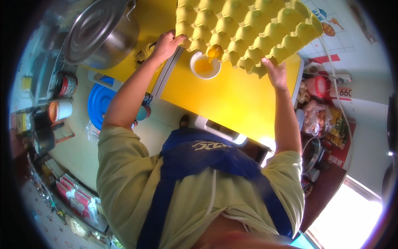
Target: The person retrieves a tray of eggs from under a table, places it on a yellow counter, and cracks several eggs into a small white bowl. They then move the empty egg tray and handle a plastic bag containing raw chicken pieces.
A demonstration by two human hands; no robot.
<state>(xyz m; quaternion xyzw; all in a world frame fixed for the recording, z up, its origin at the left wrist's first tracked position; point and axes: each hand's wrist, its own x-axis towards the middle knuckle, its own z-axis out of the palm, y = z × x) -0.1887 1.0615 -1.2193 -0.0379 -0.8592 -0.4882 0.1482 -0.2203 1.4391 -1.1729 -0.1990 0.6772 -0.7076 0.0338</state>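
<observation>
Clock positions are read from the middle of the view. Nearest, at 6 o'clock, lies the wearer's body, in a pale green shirt [126, 166] and a dark blue apron [192, 159]. Both bare forearms extend upward. The left hand [168, 45], at 11 o'clock, pinches the near left corner of an egg tray [244, 29], thumb on the upper face. The right hand [277, 74], at 2 o'clock, pinches the tray's near edge, its thumb over the rim; the fingers beneath are hidden. The tray, a yellow grid of moulded cups, fills the view around 1 o'clock, raised above a yellow tabletop [240, 108]. At 12 o'clock a white bowl [195, 62] stands on the tabletop, holding orange-yellow liquid [202, 67]. A glossy orange blob [214, 52] shows between bowl and tray edge; whether it touches the tray cannot be told. Farther out, a blue basin [97, 103] lies between 9 and 10 o'clock, a clear bag [318, 120] of rounded brown items at 3 o'clock, and a large lidded metal pot [112, 47] between 10 and 11 o'clock.
</observation>
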